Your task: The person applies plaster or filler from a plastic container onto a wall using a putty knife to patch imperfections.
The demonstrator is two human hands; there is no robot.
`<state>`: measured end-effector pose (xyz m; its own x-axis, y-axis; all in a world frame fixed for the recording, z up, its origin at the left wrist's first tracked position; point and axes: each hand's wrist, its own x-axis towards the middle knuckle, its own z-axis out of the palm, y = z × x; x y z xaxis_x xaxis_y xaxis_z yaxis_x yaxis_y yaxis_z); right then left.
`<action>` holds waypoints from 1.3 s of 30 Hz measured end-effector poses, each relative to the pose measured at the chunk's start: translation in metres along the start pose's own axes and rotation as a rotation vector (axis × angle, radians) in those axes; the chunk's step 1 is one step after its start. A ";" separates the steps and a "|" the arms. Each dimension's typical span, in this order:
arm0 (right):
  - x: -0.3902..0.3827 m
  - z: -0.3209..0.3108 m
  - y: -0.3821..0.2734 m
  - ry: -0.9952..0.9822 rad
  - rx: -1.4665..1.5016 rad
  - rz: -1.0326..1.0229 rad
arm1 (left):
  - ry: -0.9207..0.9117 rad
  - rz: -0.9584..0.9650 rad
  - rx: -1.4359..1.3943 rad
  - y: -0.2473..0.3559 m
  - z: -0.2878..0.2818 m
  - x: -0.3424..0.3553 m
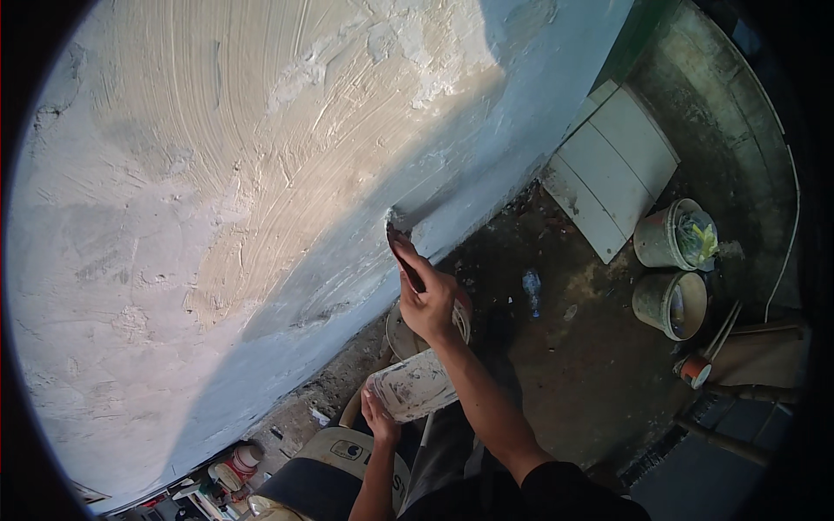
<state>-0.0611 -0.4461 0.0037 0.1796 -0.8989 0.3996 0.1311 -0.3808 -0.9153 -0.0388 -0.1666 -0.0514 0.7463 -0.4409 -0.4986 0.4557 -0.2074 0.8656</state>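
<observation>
My right hand (427,304) is closed round a plastering trowel (405,260), seen nearly edge-on, its far end at the wall (287,174). Pale plaster with curved streaks covers much of that wall, part sunlit and part in shadow. In my left hand (380,418), lower down and closer to me, is a plaster-smeared mud pan (413,386), gripped by its near left edge. Behind my right wrist and the pan stands a round bucket (401,337), partly hidden.
Large pale panels (608,174) lean at the right. Two buckets (665,239) stand near them, one holding a plastic bag. A bottle (532,291) lies on the dark floor. A white bucket (343,447) sits at my lower left, beyond it a red-and-white container (239,464).
</observation>
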 end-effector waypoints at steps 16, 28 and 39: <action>0.077 -0.069 0.007 0.479 0.003 0.044 | -0.054 0.053 0.047 -0.001 0.003 0.003; 0.097 -0.021 -0.018 0.284 -0.149 -0.142 | -0.094 0.059 0.027 0.000 0.002 0.004; 0.069 -0.087 -0.022 0.261 -0.090 0.000 | -0.069 0.046 -0.020 0.010 0.017 0.009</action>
<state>-0.1362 -0.5184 0.0468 -0.0790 -0.9199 0.3842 0.0413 -0.3881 -0.9207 -0.0356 -0.1872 -0.0469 0.7320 -0.5088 -0.4531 0.4314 -0.1686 0.8863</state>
